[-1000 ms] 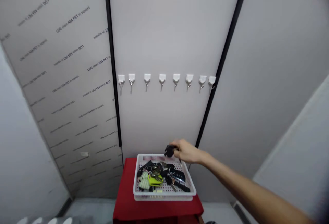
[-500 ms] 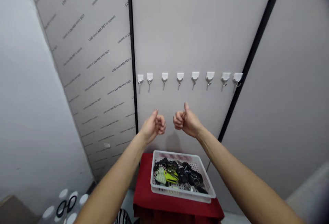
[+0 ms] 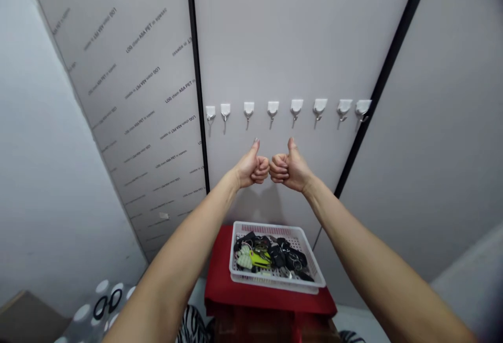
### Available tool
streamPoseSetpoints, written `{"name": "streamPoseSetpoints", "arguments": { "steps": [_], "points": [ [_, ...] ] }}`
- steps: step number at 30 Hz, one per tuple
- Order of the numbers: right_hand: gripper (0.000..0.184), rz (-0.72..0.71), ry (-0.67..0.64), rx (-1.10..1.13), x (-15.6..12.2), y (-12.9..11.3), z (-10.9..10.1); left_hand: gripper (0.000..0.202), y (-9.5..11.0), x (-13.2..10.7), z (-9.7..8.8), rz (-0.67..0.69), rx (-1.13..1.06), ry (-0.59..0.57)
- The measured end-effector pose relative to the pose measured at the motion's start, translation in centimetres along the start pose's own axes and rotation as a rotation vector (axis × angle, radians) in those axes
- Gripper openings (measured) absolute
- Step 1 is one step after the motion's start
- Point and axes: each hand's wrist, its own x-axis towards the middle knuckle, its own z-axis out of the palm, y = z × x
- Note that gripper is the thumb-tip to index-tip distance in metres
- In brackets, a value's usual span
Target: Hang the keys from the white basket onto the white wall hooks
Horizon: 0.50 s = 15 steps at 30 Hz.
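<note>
Your left hand (image 3: pixel 252 169) and right hand (image 3: pixel 290 169) have drawn in toward each other since half a second ago, when a wide gap parted them; now the knuckles meet or nearly do, I cannot tell which. Each has its fingers curled tight into the palm, thumb pointing up; I cannot tell whether anything sits inside.

Below them, the keys (image 3: pixel 277 257) lie heaped in the white basket (image 3: pixel 275 282), with a yellow-green item (image 3: pixel 259 260) among them. The basket rests on the red cover (image 3: pixel 226 297), between your forearms. Above your thumbs runs a row of eight hooks (image 3: pixel 273 108), the nearest obstacle overhead.

Off to your left stand white-capped bottles (image 3: pixel 81 313) with black loops (image 3: pixel 107 303) over them, near your left forearm, and a cardboard box (image 3: pixel 31 319) beyond.

For edges, one black strip (image 3: pixel 197 65) bounds the panel at left and another black strip (image 3: pixel 383 78) at right, where the last hook meets it. Smooth wall (image 3: pixel 298 33) opens above the hooks.
</note>
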Motion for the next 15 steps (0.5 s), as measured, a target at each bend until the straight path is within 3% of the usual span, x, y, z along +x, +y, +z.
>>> {"name": "streamPoseSetpoints", "arguments": {
  "steps": [11,13,15],
  "points": [
    [0.055,0.044,0.014,-0.089,-0.1,1.1,-0.3,0.056,-0.8,-0.2,-0.1,-0.095,0.043,0.066],
    [0.054,0.054,0.027,-0.116,0.0,1.9,-0.3,0.056,-1.7,-0.4,-0.3,-0.094,0.069,0.098],
    [0.054,0.06,0.066,-0.162,-0.3,3.7,-0.4,0.056,-3.9,-1.0,-0.6,-0.079,0.122,0.195]
  ]
}}
